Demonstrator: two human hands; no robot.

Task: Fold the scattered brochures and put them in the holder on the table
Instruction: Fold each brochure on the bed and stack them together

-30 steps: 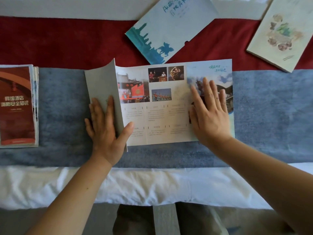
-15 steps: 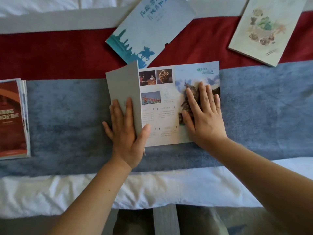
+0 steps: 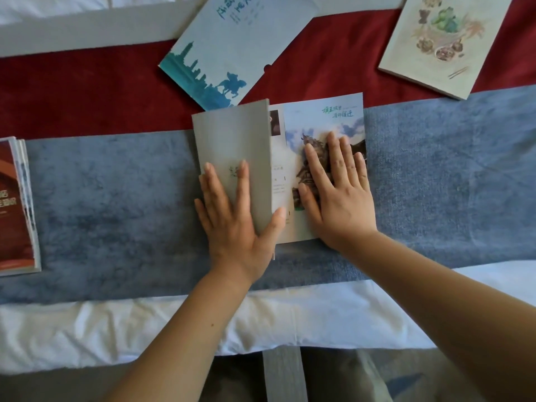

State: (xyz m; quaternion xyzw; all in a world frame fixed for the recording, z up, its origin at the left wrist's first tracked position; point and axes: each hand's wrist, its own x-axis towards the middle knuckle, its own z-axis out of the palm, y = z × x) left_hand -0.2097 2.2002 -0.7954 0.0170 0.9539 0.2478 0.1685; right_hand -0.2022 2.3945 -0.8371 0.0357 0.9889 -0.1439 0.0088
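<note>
Near the middle of the blue velvety runner (image 3: 116,204), the glossy paper brochure with a grey flap (image 3: 232,134) lay under the flat, open left hand (image 3: 235,221) and right hand (image 3: 338,195), gripping nothing, so uneven pressure could skew the crease.

Blue runner (image 3: 116,204), red band (image 3: 87,91), perhaps bedding (image 3: 145,329)

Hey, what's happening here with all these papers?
A person is folding a brochure on the blue cloth. The left hand presses its grey flap over the middle, while the right hand lies flat on the picture panel. Two more booklets lie beyond, and a red stack lies at the left.
</note>
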